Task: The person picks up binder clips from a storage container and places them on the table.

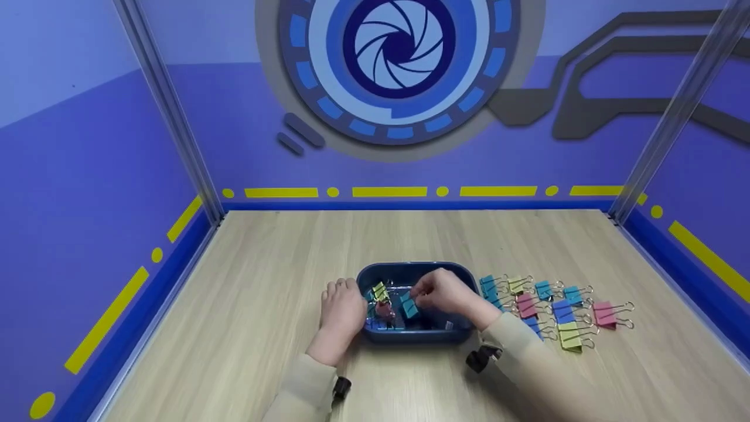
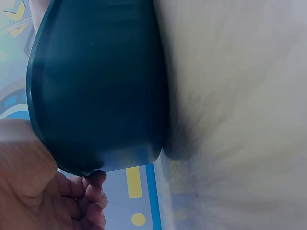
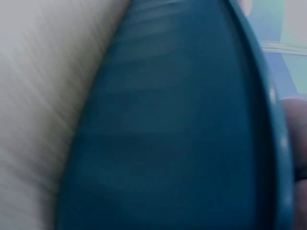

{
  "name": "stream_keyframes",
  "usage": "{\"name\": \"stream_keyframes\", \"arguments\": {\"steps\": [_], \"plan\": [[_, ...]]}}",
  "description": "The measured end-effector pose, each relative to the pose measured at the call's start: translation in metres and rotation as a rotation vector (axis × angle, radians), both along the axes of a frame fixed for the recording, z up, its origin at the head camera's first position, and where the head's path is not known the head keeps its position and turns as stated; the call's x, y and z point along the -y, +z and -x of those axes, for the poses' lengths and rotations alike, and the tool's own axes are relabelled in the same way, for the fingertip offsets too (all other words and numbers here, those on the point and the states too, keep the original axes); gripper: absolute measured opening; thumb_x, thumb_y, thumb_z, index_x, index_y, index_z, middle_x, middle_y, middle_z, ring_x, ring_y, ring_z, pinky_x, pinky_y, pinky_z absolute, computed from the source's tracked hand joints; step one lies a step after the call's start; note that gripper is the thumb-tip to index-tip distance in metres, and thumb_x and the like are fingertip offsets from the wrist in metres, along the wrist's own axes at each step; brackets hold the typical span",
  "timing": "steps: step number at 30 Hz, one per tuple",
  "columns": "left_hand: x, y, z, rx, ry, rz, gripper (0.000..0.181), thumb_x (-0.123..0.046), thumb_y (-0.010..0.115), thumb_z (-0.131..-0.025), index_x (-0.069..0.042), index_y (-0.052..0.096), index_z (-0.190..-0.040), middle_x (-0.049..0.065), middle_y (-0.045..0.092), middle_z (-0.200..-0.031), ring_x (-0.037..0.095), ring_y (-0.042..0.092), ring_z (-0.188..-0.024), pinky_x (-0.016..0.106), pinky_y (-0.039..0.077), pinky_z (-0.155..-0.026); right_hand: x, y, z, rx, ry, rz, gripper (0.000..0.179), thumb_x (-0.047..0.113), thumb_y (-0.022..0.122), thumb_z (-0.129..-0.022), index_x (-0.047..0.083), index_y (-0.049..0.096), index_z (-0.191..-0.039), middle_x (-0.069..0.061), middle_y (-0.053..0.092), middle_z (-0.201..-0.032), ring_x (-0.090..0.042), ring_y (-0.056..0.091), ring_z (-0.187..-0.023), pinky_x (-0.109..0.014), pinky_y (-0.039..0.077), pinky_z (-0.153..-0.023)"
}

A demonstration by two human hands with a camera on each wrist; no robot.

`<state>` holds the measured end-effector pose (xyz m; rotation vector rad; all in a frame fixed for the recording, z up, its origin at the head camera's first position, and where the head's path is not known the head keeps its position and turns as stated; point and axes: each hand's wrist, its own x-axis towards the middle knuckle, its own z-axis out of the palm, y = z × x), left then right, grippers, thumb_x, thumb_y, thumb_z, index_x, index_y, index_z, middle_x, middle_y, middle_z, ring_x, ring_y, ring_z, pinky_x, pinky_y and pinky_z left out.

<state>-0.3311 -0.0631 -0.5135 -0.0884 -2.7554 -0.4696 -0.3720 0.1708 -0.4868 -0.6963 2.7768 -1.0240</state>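
A dark blue plastic box (image 1: 417,336) stands on the table in the head view. Over its inside, my right hand (image 1: 446,291) pinches a teal binder clip (image 1: 408,305) by its wire handle end. At the left of the box lie a yellow binder clip (image 1: 381,292), a red one (image 1: 384,309) and some blue or teal ones, partly overlapping. My left hand (image 1: 343,308) holds the box at its left rim; the left wrist view shows curled fingers (image 2: 96,191) by the box's corner. The box wall (image 3: 168,124) fills most of the right wrist view, hiding the clip there.
Right of the box, several binder clips lie on the wooden table (image 1: 263,264), among them a pink clip (image 1: 604,315), a blue clip (image 1: 562,312), a yellow clip (image 1: 569,336) and a teal clip (image 1: 544,290). Printed panels (image 1: 410,170) enclose the table's back and sides.
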Motion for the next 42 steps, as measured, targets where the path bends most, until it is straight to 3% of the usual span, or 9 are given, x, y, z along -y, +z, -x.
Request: {"name": "stream_keyframes", "arguments": {"steps": [10,15,30,42], "plan": [[-0.001,0.001,0.002,0.036,0.015,-0.005,0.021,-0.013,0.062,-0.09,0.004,0.062,-0.102,0.019,0.064,-0.1,0.036,0.056,-0.096,0.046,0.044,-0.083,-0.029,0.022,-0.005,0.025,-0.017,0.112,0.013,0.002,0.074,-0.087,0.0,0.078,-0.1,-0.013,0.077,-0.092,-0.009,0.063,-0.075,-0.024,0.052,-0.067],[0.0,0.0,0.002,0.021,0.013,-0.006,0.022,-0.013,0.063,-0.089,0.004,0.062,-0.102,0.02,0.065,-0.1,0.037,0.057,-0.096,0.047,0.045,-0.083,-0.05,0.033,-0.012,0.042,-0.073,0.134,0.016,0.005,0.072,-0.089,0.0,0.076,-0.104,-0.013,0.077,-0.095,-0.01,0.064,-0.079,-0.023,0.052,-0.069],[0.0,0.001,0.001,0.029,0.005,-0.015,0.019,-0.013,0.063,-0.089,0.003,0.062,-0.099,0.019,0.065,-0.099,0.037,0.057,-0.096,0.047,0.045,-0.083,-0.132,0.052,-0.04,0.076,-0.197,0.122,0.023,0.011,0.07,-0.094,0.0,0.074,-0.114,-0.011,0.073,-0.096,-0.017,0.064,-0.084,-0.023,0.052,-0.068],[-0.001,0.003,0.002,0.056,0.012,-0.016,0.021,-0.014,0.063,-0.09,0.003,0.062,-0.102,0.019,0.065,-0.101,0.037,0.057,-0.099,0.047,0.044,-0.085,-0.199,0.056,-0.068,0.065,-0.321,0.059,0.033,0.022,0.071,-0.096,0.001,0.071,-0.121,-0.013,0.074,-0.109,-0.011,0.067,-0.09,-0.022,0.055,-0.073]]}}
